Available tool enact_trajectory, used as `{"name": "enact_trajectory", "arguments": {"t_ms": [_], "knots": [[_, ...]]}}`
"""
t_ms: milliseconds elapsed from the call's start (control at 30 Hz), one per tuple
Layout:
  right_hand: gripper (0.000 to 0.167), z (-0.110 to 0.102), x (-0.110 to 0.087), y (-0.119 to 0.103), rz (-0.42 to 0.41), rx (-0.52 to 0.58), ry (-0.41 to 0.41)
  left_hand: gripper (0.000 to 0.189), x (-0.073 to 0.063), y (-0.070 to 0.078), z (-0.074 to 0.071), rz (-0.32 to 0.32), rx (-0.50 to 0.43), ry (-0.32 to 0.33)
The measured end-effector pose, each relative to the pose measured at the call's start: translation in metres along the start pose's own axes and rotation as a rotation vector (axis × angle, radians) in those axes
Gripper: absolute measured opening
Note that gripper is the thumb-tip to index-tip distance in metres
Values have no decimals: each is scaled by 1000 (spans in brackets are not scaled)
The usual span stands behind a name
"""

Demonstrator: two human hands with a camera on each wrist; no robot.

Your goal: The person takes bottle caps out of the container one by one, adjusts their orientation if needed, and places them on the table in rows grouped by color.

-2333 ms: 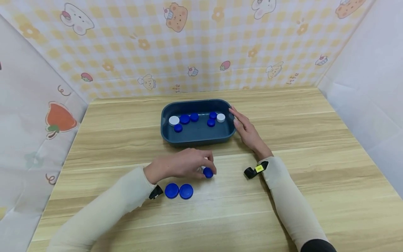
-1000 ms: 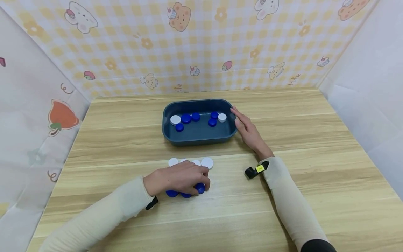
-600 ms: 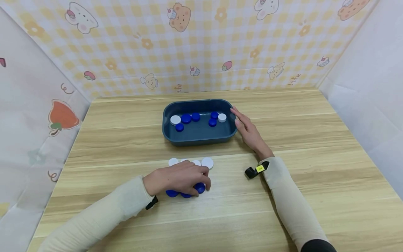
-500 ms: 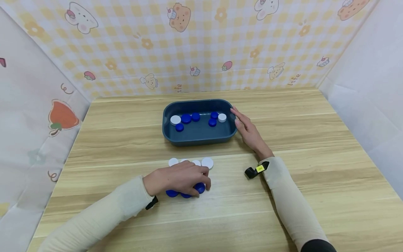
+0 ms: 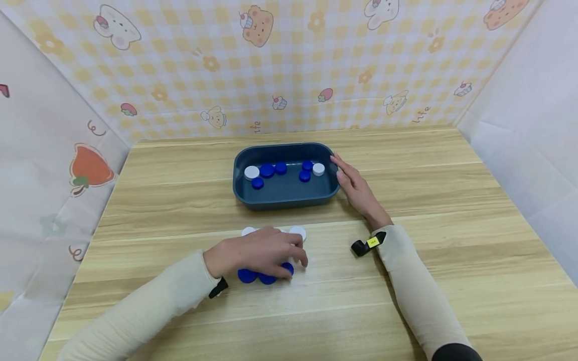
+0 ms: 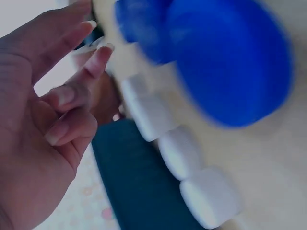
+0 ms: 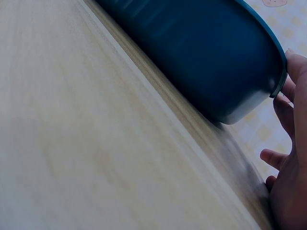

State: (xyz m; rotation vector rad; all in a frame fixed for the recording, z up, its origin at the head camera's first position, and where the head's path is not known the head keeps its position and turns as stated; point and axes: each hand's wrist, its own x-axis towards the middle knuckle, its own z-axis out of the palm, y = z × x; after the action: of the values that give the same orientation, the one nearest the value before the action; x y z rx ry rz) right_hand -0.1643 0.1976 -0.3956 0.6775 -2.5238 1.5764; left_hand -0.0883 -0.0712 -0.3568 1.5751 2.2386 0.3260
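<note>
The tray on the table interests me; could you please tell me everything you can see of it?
The tray is dark blue-green, oblong, open-topped, round-cornered and plastic-looking. It stands upright on the wood-grain table, toward the far edge. Five blue caps and two white caps lie inside. The right hand touches its right end.

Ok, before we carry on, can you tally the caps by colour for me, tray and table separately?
Blue caps in the tray: 5
White caps in the tray: 2
Blue caps on the table: 3
White caps on the table: 4
Total: 14
</note>
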Motion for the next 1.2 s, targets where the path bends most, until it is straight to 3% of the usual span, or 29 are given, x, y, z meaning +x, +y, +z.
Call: {"name": "enact_trajectory", "arguments": {"t_ms": [100, 300, 400, 467, 633, 767, 900, 1033, 1200], "knots": [[42, 0, 0, 0, 11, -2, -2, 33, 1, -3, -15, 8, -37, 116], [42, 1, 0, 2, 23, 9, -6, 28, 10, -20, -53, -13, -104, 424], [43, 1, 0, 2, 29, 9, -11, 25, 18, -33, -72, -30, -166, 520], [43, 1, 0, 2, 36, 3, -8, 26, 24, -42, -83, -68, -213, 545], [43, -1, 0, 0, 40, 3, -9, 30, 40, -65, -101, -190, -309, 499], [42, -2, 2, 2, 23, 10, -14, 33, 56, -86, -105, -217, -366, 458], [43, -2, 3, 5, 9, 27, -14, 37, 69, -106, -100, -196, -495, 435], [43, -1, 1, 7, 17, 40, -31, 39, 78, -122, -91, -230, -619, 387], [43, -3, 0, 7, 26, 39, -28, 42, 84, -131, -85, -318, -586, 280]]}}
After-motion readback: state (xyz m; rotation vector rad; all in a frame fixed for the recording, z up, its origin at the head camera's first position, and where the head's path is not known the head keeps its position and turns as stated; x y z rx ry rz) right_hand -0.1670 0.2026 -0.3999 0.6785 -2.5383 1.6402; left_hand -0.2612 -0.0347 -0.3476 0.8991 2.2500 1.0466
